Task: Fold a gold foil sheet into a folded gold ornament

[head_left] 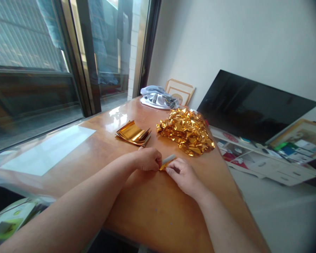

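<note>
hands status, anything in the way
Left hand and right hand pinching small gold foil piece at pale stick. Crumpled gold foil heap and folded gold foil stack lie beyond, apart from hands.

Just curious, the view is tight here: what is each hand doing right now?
Left hand: closed, pinching a small piece of gold foil.
Right hand: curled closed, thumb pressed on the same foil.

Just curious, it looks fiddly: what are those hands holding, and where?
Left hand and right hand pinch gold foil around the lower end of a pale stick.
</note>
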The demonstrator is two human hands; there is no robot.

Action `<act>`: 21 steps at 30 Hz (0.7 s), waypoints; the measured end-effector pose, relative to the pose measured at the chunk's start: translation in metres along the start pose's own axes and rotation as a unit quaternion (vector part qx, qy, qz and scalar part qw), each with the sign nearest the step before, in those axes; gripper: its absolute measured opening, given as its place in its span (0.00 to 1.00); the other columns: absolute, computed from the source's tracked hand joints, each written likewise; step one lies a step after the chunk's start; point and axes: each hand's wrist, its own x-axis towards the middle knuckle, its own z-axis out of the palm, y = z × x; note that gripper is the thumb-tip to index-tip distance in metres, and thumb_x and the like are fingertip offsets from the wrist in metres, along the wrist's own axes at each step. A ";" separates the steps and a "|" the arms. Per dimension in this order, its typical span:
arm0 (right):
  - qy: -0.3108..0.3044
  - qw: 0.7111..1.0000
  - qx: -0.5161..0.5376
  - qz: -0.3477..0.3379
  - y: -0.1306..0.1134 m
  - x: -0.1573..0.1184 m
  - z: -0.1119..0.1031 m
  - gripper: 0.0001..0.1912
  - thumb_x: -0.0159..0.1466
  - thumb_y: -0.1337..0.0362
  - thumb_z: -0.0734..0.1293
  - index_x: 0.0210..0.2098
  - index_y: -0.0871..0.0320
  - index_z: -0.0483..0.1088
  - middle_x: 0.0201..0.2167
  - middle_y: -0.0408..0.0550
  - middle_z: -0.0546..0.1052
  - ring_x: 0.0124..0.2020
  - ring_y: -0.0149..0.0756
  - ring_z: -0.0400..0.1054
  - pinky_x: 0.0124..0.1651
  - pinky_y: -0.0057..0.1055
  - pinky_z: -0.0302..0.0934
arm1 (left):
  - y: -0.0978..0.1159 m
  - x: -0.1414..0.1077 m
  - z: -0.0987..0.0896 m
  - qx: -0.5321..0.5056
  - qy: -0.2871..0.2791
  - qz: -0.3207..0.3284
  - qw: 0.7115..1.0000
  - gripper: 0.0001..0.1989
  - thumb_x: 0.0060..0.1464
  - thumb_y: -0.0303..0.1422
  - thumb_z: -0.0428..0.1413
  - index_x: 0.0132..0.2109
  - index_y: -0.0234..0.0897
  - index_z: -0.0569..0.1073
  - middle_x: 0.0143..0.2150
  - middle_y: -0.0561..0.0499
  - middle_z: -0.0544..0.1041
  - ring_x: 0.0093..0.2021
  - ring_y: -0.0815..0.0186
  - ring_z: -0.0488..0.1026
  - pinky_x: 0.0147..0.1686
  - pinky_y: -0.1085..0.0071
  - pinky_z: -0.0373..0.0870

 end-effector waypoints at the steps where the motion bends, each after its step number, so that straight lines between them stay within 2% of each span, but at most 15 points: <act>1: 0.000 1.000 0.004 0.004 0.000 0.000 0.000 0.08 0.66 0.62 0.66 0.30 0.54 0.73 0.32 0.44 0.74 0.35 0.36 0.67 0.39 0.32 0.60 | 0.000 0.000 0.000 -0.002 0.001 -0.001 1.000 0.10 0.45 0.34 0.57 0.36 0.45 0.81 0.33 0.55 0.81 0.34 0.63 0.74 0.36 0.71 0.64; 12: 0.023 0.999 0.012 0.045 0.009 0.003 0.007 0.11 0.64 0.61 0.67 0.26 0.55 0.68 0.28 0.43 0.71 0.31 0.34 0.65 0.34 0.30 0.58 | 0.005 -0.004 -0.007 -0.010 -0.010 -0.021 1.000 0.11 0.49 0.36 0.55 0.35 0.43 0.82 0.31 0.54 0.80 0.34 0.64 0.74 0.36 0.71 0.64; 18: -0.022 0.998 0.044 0.032 0.004 -0.001 0.000 0.03 0.62 0.64 0.67 0.31 0.55 0.72 0.34 0.44 0.73 0.35 0.35 0.68 0.37 0.31 0.61 | 0.004 -0.003 -0.006 0.003 -0.006 -0.016 1.000 0.11 0.50 0.36 0.54 0.35 0.43 0.81 0.31 0.54 0.80 0.33 0.65 0.73 0.37 0.70 0.63; 21: -0.008 1.000 0.007 0.015 -0.001 -0.005 -0.002 0.02 0.60 0.64 0.70 0.32 0.54 0.72 0.34 0.44 0.73 0.37 0.36 0.67 0.40 0.32 0.61 | 0.003 -0.004 -0.006 -0.001 -0.005 -0.011 1.000 0.11 0.50 0.36 0.54 0.35 0.43 0.81 0.30 0.54 0.79 0.33 0.65 0.73 0.35 0.71 0.62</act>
